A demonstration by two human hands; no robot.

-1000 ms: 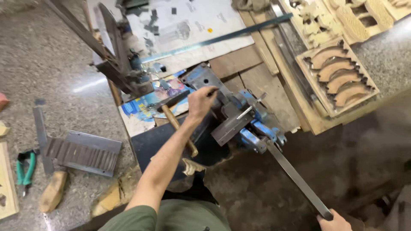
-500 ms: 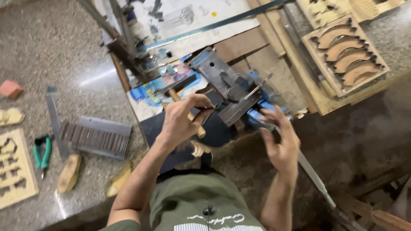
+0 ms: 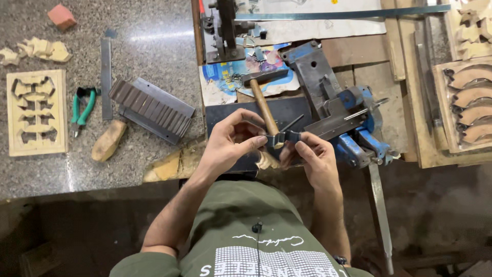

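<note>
Spanning the table (image 3: 128, 169) edge, a blue vise (image 3: 353, 120) lies just right of both hands. Left hand (image 3: 230, 141) and right hand (image 3: 312, 156) each pinch one end of a small dark metal strip (image 3: 283, 137), its long axis running left-right between them.

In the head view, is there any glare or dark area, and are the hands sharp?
Head view: a pale glare streak lies on the stone worktop; the bottom of the frame falls into deep shadow; the left hand, the right hand and the small metal piece between them look sharp, without motion blur.
</note>
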